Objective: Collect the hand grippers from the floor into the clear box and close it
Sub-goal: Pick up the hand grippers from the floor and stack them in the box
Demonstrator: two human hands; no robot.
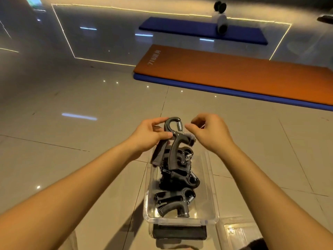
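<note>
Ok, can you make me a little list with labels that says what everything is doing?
left hand: holds a black hand gripper over the box's far end
right hand: fingers curled beside it; cannot tell if it holds anything
clear box: open, on the tiled floor
inside the box: several black grippers piled up
lid: off, lying on the floor right of the box
farther off: orange mat, blue mat
</note>
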